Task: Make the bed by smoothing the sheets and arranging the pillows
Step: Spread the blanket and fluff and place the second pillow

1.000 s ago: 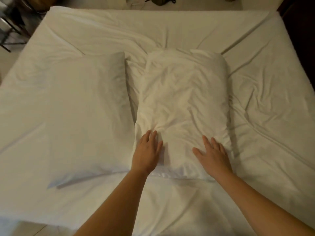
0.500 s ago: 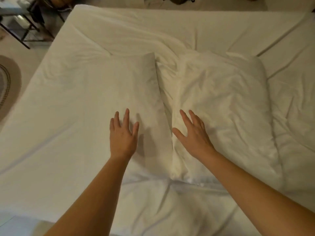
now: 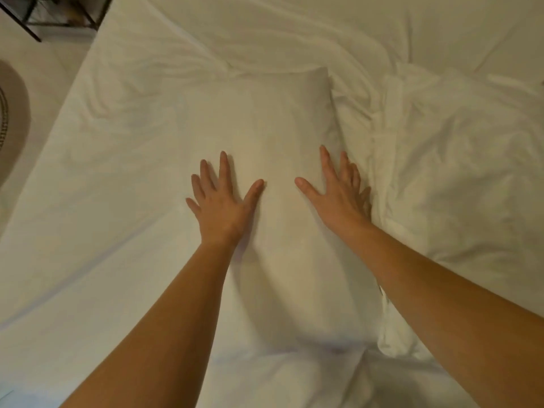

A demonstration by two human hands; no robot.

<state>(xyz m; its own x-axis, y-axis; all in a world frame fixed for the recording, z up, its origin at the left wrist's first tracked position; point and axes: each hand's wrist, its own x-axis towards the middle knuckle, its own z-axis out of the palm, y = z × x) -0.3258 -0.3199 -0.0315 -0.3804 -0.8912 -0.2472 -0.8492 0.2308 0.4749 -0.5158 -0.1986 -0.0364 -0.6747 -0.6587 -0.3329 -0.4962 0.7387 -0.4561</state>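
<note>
left hand (image 3: 221, 205) flat on smooth pillow (image 3: 276, 136), fingers straight, spread | right hand (image 3: 338, 193) flat on same pillow's right edge, fingers straight, slightly apart | crumpled pillow (image 3: 459, 178) just beside, right | both on wrinkled white sheet (image 3: 123, 119) | dark metal frame (image 3: 56, 13) top-left

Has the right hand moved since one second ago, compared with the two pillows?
Yes. The right hand has crossed leftward, off the wrinkled pillow and onto the right side of the smooth pillow, lying flat.
</note>
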